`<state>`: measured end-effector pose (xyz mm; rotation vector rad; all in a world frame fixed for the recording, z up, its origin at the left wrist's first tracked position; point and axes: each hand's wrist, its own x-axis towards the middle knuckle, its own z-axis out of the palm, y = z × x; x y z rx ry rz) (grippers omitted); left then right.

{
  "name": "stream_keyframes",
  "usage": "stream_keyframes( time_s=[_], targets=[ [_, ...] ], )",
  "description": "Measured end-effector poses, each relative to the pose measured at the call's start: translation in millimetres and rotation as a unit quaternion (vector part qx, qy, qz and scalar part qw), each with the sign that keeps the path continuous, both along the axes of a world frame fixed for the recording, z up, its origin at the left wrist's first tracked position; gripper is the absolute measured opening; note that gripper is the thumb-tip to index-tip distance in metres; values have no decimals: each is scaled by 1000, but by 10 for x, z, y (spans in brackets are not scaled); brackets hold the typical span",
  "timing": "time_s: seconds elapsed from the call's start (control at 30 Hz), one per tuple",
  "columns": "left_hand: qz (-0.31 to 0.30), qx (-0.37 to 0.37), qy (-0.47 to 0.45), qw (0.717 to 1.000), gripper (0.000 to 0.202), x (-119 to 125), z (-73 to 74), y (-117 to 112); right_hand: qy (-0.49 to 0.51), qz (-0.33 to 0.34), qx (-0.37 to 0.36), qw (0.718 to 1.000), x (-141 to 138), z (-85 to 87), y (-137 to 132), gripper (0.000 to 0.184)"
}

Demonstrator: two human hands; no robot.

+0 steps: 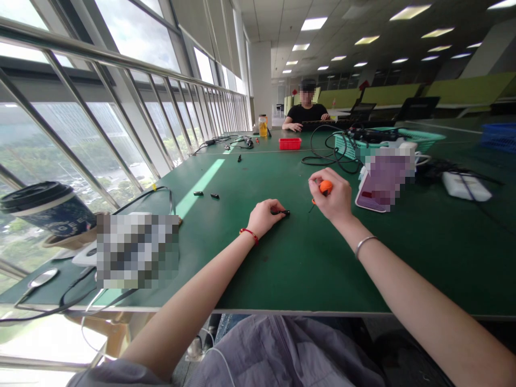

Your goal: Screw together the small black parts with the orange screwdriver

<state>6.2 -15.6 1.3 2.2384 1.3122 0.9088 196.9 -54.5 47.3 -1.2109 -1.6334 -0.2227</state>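
My left hand [265, 216] rests on the green table, its fingers pinched on a small black part [284, 212] that lies at the tabletop. To its right, my right hand [334, 194] is wrapped round a screwdriver with an orange and black handle [325, 187]. The thin dark shaft points down and left, its tip apart from the black part. Two more small black pieces, one [198, 193] and another [215, 196], lie to the left of my left hand. Farther back is a third small black piece [239, 158].
A red tray [289, 144] and a jar [263, 126] stand farther back, near a seated person [307, 110]. At right are a teal basket [429, 137] of cables, a phone [373, 185] and a white box [466, 186]. A lidded cup [52, 215] and cables are at left.
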Motion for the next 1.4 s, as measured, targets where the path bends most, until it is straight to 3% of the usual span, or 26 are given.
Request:
stream_keyframes(
  time_s=[0.1,0.2,0.77,1.4],
  targets=[
    [-2,-16,-18,1000,8,-1,-23,21,97,15,3,995,-54,31,-47,36],
    [-5,-22,-34,999,9,-3,-44,38,126,37,2,991,-124,31,-72,41],
    [-18,-38,-70,997,10,-7,-67,55,115,81,-13,990,-186,-27,-65,37],
    [-16,-31,-44,998,6,20,-15,18,106,64,4,992,-183,-20,-81,37]
  ],
)
